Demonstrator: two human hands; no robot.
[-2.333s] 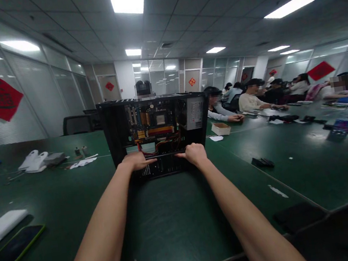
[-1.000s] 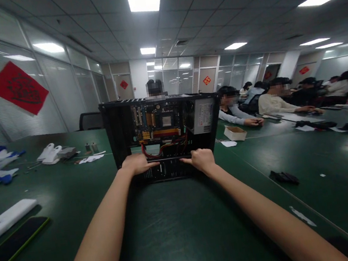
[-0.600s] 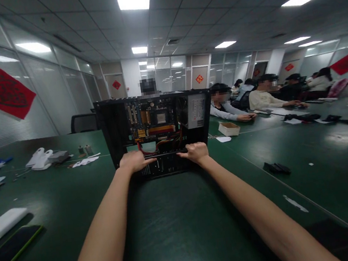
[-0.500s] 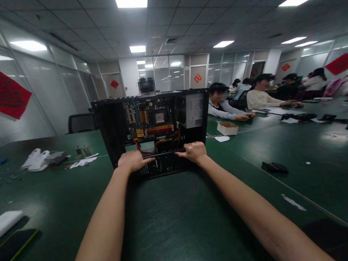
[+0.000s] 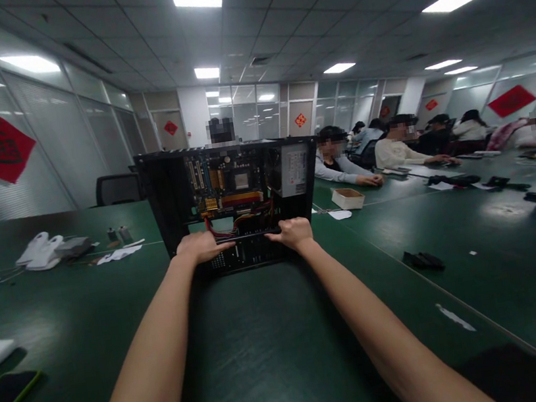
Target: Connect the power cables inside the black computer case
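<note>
While both arms are stretching straight forward in the head view, the open computer case (image 5: 231,203) is standing on its side on the green table (image 5: 270,360), dead ahead of the person, its long axis running left to right. Left hand (image 5: 199,246) is curling its fingers over the near lower rail of the case, left of centre; right hand (image 5: 295,232) is doing likewise right of centre, fingers pressed together over the same rail. Both hands are sitting level and about equally near the case. Motherboard (image 5: 229,186) and red cables (image 5: 245,221) are showing just beyond the knuckles. Left of the case, white plastic parts (image 5: 38,250) are lying well apart; right of it, a small cardboard box (image 5: 347,198) and seated people (image 5: 391,152).
</note>
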